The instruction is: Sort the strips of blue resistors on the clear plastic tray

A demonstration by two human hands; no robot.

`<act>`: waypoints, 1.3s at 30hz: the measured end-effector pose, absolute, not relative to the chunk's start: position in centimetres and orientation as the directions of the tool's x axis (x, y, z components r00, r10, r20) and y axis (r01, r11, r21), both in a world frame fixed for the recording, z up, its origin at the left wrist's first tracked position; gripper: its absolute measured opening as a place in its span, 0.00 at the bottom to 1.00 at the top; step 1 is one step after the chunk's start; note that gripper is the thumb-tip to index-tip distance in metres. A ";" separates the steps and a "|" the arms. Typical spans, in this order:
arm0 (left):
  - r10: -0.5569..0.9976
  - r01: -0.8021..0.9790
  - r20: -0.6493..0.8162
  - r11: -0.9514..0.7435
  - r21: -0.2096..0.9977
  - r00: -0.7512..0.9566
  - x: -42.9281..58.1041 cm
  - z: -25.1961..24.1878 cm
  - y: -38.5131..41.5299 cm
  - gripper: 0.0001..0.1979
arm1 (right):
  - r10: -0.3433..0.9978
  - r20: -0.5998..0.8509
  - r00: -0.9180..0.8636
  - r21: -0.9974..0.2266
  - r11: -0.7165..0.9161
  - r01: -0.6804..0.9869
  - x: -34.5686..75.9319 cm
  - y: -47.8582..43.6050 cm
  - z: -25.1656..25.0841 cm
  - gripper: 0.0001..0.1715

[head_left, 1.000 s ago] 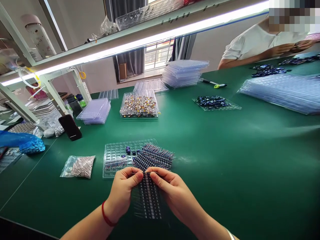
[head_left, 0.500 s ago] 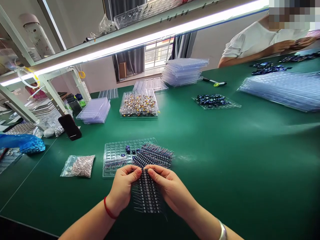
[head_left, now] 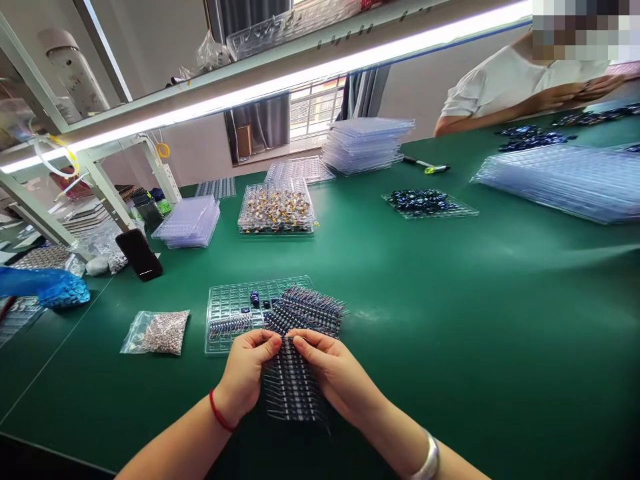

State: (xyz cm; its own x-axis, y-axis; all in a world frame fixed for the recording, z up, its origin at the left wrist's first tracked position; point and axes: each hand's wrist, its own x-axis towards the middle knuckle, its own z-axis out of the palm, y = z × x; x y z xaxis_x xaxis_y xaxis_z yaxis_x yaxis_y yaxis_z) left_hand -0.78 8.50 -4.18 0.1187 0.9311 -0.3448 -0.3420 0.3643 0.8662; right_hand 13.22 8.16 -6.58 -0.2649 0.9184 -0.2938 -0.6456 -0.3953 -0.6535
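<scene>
Between my hands hangs a dark panel of small circuit boards with thin wires (head_left: 295, 387) sticking out along its sides. My left hand (head_left: 250, 367) pinches its upper left edge with thumb and fingers. At the upper right edge, my right hand (head_left: 333, 367) pinches it the same way. Just beyond my fingertips, more wired board panels (head_left: 313, 310) lie heaped on a clear compartment tray (head_left: 220, 303). That tray also bears a row of wired pieces (head_left: 231, 325) and a few dark blue coil-like parts (head_left: 255, 298).
Left of the tray lies a bag of small beige parts (head_left: 167, 332); a phone (head_left: 139, 255) leans behind it. Farther back are a tray of white-and-yellow parts (head_left: 277, 207), stacked clear trays (head_left: 367, 143) and a tray of dark parts (head_left: 425, 200). Another person (head_left: 493, 80) sits at back right.
The lower end of the hanging panel has swung slightly up and left. My right forearm has shifted a little, showing more of the bracelet. Both hands keep their pinch.
</scene>
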 end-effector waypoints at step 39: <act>0.966 -0.197 -0.192 0.225 0.954 0.175 -1.5 -3.1 8.4 0.18 | 0.954 -0.207 -0.215 -0.794 -0.292 -0.534 14.1 7.9 -5.3 0.25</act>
